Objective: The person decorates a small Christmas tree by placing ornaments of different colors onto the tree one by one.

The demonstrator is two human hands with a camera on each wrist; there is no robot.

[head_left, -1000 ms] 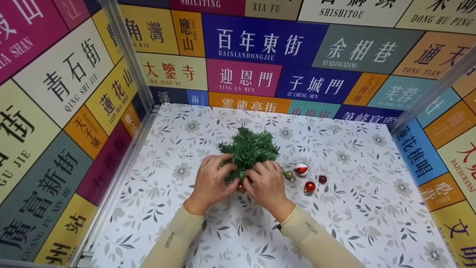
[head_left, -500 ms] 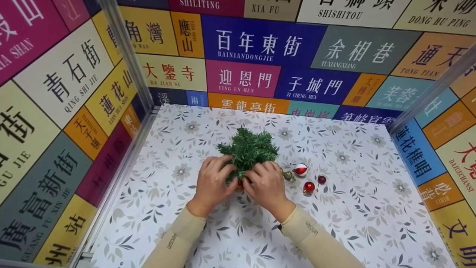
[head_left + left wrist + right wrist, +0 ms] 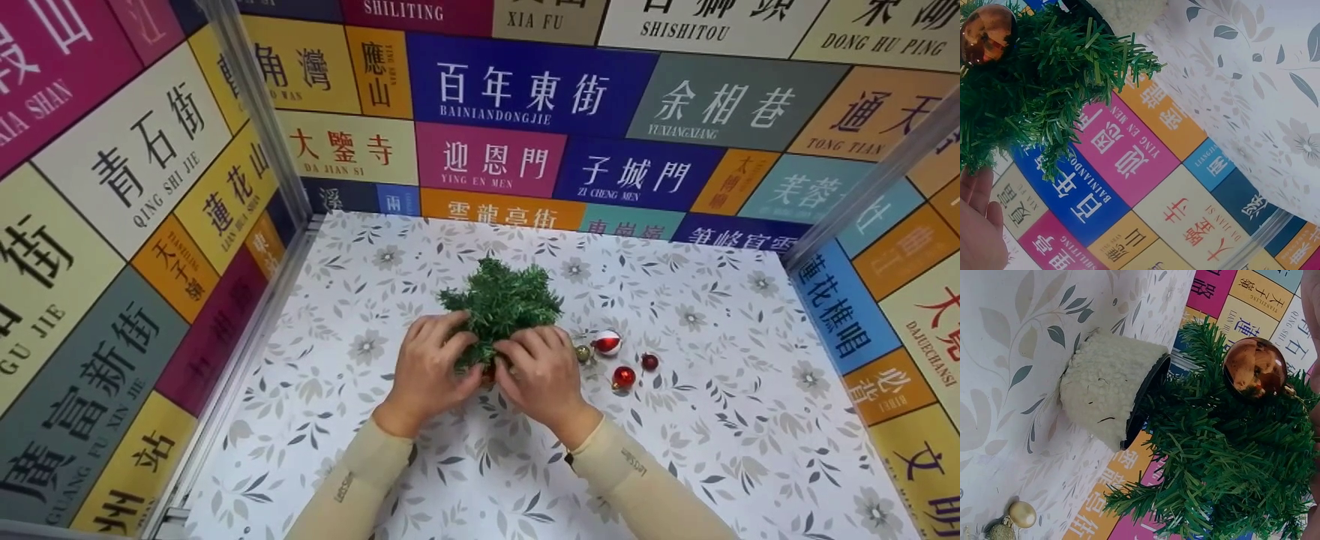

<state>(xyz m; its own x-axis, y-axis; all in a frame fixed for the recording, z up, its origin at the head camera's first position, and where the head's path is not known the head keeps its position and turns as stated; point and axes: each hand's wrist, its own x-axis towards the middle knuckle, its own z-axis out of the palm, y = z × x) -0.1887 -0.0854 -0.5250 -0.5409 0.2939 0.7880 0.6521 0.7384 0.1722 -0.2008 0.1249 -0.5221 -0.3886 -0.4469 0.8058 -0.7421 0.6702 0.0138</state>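
The little green tree (image 3: 501,304) stands in the middle of the tabletop (image 3: 675,450). Both hands, left hand (image 3: 427,371) and right hand (image 3: 541,375), have barely moved; their fingers stay close together, pinching a brown ball (image 3: 1255,368) onto a low branch

Left hand (image 3: 426,365) and right hand (image 3: 541,371) meet, fingers curled, forearms converging.

Floral-print table (image 3: 712,450), leaf/flower pattern; small tree (image 3: 501,300) in fleecy pot stands centre. Loose baubles (image 3: 624,376) beside it, right side.
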